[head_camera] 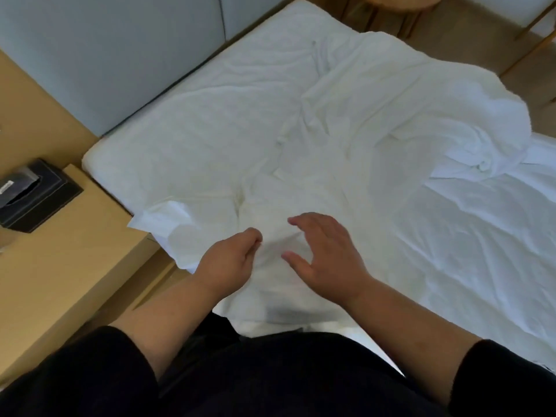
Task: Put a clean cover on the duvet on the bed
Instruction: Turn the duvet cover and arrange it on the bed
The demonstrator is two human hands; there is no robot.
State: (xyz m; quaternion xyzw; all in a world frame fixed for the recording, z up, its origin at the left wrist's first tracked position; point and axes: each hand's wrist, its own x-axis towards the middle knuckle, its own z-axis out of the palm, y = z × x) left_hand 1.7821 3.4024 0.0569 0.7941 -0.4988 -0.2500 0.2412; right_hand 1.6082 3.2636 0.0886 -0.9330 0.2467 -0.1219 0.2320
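A white duvet cover [301, 182] lies wrinkled across the near part of the bed [180, 121], its corner [162, 227] hanging over the bedside edge. A bunched white duvet [469, 139] is heaped at the right. My left hand [228, 257] hovers over the cover near its edge with fingers curled inward; whether it pinches cloth is hidden. My right hand [325, 251] is just beside it, fingers spread and relaxed above the cover, holding nothing.
A tan bedside table [60, 260] stands at the left with a black tissue box [33, 194] on it. A pale padded headboard [120, 55] runs along the far left. A wooden stool [391, 10] and chair legs [532, 40] stand beyond the bed.
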